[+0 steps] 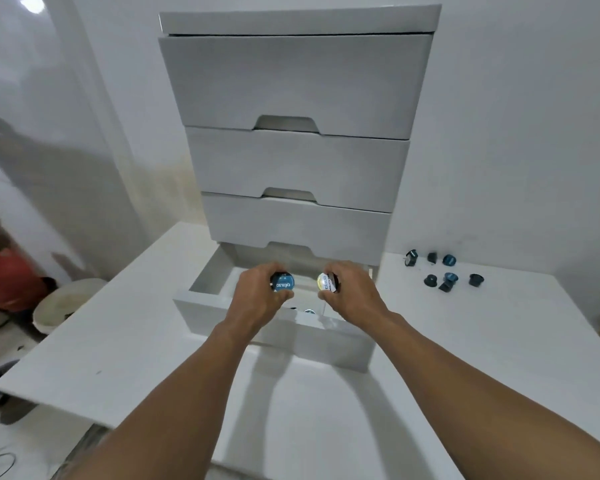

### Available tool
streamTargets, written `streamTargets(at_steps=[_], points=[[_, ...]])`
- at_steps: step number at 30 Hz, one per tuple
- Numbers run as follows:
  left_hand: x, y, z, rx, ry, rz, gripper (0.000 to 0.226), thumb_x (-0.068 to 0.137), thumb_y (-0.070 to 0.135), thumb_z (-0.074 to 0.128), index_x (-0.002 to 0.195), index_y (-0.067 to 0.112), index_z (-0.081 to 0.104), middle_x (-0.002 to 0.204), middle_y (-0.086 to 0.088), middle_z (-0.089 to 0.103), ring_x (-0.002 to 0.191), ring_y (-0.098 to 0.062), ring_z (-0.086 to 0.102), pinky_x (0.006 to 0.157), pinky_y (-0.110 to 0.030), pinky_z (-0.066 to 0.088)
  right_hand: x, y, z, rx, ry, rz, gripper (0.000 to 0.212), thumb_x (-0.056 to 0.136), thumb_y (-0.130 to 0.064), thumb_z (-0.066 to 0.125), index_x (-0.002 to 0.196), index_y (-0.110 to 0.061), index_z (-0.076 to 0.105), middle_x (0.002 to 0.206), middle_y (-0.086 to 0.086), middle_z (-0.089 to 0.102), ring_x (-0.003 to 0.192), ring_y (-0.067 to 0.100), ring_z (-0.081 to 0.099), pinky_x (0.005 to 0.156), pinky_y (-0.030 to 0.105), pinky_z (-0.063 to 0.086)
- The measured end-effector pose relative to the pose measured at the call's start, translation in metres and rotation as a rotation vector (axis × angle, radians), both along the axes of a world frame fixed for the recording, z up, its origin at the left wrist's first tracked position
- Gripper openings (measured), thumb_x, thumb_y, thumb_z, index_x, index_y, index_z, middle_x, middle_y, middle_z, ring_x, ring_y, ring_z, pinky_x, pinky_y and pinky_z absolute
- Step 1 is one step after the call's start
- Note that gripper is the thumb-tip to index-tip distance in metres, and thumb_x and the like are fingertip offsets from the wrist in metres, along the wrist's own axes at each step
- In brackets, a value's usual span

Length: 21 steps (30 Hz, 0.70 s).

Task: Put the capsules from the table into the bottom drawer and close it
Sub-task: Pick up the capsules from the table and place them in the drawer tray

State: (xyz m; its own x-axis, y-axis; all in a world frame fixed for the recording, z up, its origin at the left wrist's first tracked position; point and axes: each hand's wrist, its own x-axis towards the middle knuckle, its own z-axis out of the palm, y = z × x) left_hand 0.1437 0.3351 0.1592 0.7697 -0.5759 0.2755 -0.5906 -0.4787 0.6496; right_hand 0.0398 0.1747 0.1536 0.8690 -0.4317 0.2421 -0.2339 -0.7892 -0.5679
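Your two bare forearms reach forward from the bottom of the view, across a white table [125, 341], and meet over the open bottom drawer [274, 332] of a white four-drawer cabinet [291, 84] standing on that table.

Your left hand [257, 297] is curled closed around a blue-lidded capsule [282, 283], its foil lid turned up toward you. Your right hand [352, 294] is likewise closed on a capsule with a yellowish-white lid [327, 282]. Both capsules hang above the drawer's inside, close together, not touching each other.

Beneath your hands, at least two capsules already in the drawer [309, 311] show near its front wall; your hands hide most of the floor.

To do this step well, lower both hands past the drawer's rim before letting go, so the capsules drop a short way and do not bounce out. Keep them toward the middle, clear of the front wall and of the drawer overhanging from above.

Farther off, on the table to the right of the cabinet, seven dark and blue loose capsules [443, 271] lie scattered, well apart from the drawer. Those are yours to fetch afterwards, so leave the drawer open for now. The three upper drawers look shut.
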Motion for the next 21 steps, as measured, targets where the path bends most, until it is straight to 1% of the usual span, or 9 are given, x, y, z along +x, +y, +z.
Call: streamTargets(at_steps=[2, 4, 6, 10, 12, 14, 16, 19, 21], points=[[0.018, -0.008, -0.005, 0.009, 0.007, -0.017, 0.031, 0.07, 0.02, 0.082, 0.097, 0.021, 0.067, 0.088, 0.007, 0.067, 0.078, -0.011, 0.062, 0.074, -0.025, 0.053, 0.019, -0.007, -0.004, -0.005, 0.025, -0.002, 0.021, 0.074, -0.018, 0.075, 0.082, -0.021, 0.055, 0.083, -0.002, 0.054, 0.08, 0.017, 0.047, 0.059, 0.021, 0.027], [0.038, -0.015, -0.01, 0.012, 0.009, -0.034, 0.029, 0.07, 0.019, 0.082, 0.095, 0.02, 0.067, 0.087, 0.007, 0.067, 0.077, -0.011, 0.062, 0.073, -0.025, 0.053, 0.04, -0.017, -0.01, 0.002, 0.039, -0.013, 0.024, 0.075, -0.018, 0.075, 0.095, -0.02, 0.062, 0.091, 0.001, 0.056, 0.083, 0.018, 0.05, 0.066, 0.024, 0.031], [0.058, -0.021, -0.015, 0.026, 0.006, -0.041, 0.026, 0.071, 0.017, 0.08, 0.093, 0.019, 0.067, 0.086, 0.007, 0.067, 0.076, -0.011, 0.061, 0.07, -0.025, 0.052, 0.062, -0.026, -0.018, 0.001, 0.067, -0.017, 0.03, 0.076, -0.016, 0.075, 0.104, -0.02, 0.064, 0.096, 0.003, 0.058, 0.085, 0.019, 0.052, 0.071, 0.026, 0.034], [0.11, -0.027, -0.026, 0.146, -0.04, -0.069, 0.026, 0.071, 0.013, 0.076, 0.095, 0.017, 0.068, 0.085, 0.006, 0.062, 0.075, -0.012, 0.055, 0.068, -0.022, 0.044, 0.104, -0.038, -0.046, 0.004, 0.147, -0.016, 0.028, 0.077, -0.011, 0.071, 0.104, -0.017, 0.065, 0.096, 0.006, 0.059, 0.087, 0.024, 0.055, 0.067, 0.024, 0.03], [0.138, -0.03, -0.033, 0.153, -0.045, -0.059, 0.026, 0.069, 0.01, 0.076, 0.094, 0.017, 0.068, 0.083, 0.008, 0.059, 0.074, -0.011, 0.054, 0.065, -0.018, 0.042, 0.121, -0.042, -0.062, 0.01, 0.174, -0.015, 0.029, 0.077, -0.008, 0.069, 0.105, -0.016, 0.066, 0.1, 0.008, 0.062, 0.093, 0.025, 0.057, 0.069, 0.023, 0.032], [0.158, -0.033, -0.041, 0.179, 0.002, -0.088, 0.026, 0.067, 0.008, 0.075, 0.092, 0.016, 0.068, 0.081, 0.007, 0.062, 0.072, -0.011, 0.057, 0.064, -0.016, 0.046, 0.132, -0.044, -0.078, 0.076, 0.203, -0.025, 0.037, 0.079, -0.008, 0.067, 0.115, -0.018, 0.064, 0.113, 0.006, 0.061, 0.105, 0.023, 0.056, 0.079, 0.021, 0.036], [0.173, -0.036, -0.053, 0.226, 0.06, -0.126, 0.028, 0.067, 0.006, 0.074, 0.092, 0.016, 0.07, 0.083, 0.003, 0.068, 0.074, -0.014, 0.062, 0.068, -0.023, 0.05, 0.139, -0.043, -0.092, 0.151, 0.26, -0.042, 0.04, 0.081, -0.011, 0.065, 0.12, -0.021, 0.062, 0.12, 0.004, 0.06, 0.11, 0.022, 0.054, 0.084, 0.022, 0.038], [0.191, -0.046, -0.078, 0.322, 0.133, -0.184, 0.041, 0.069, 0.011, 0.076, 0.108, 0.017, 0.068, 0.102, -0.001, 0.069, 0.089, -0.017, 0.062, 0.08, -0.022, 0.047, 0.153, -0.042, -0.112, 0.211, 0.303, -0.037, 0.037, 0.081, -0.013, 0.06, 0.117, -0.02, 0.063, 0.116, 0.005, 0.062, 0.108, 0.023, 0.055, 0.082, 0.023, 0.038], [0.202, -0.055, -0.096, 0.398, 0.123, -0.279, 0.041, 0.07, 0.015, 0.074, 0.111, 0.019, 0.067, 0.108, -0.003, 0.067, 0.096, -0.02, 0.061, 0.083, -0.023, 0.045, 0.163, -0.041, -0.122, 0.211, 0.328, -0.044, 0.038, 0.079, -0.013, 0.061, 0.117, -0.019, 0.063, 0.112, 0.006, 0.062, 0.105, 0.024, 0.055, 0.08, 0.023, 0.036]])
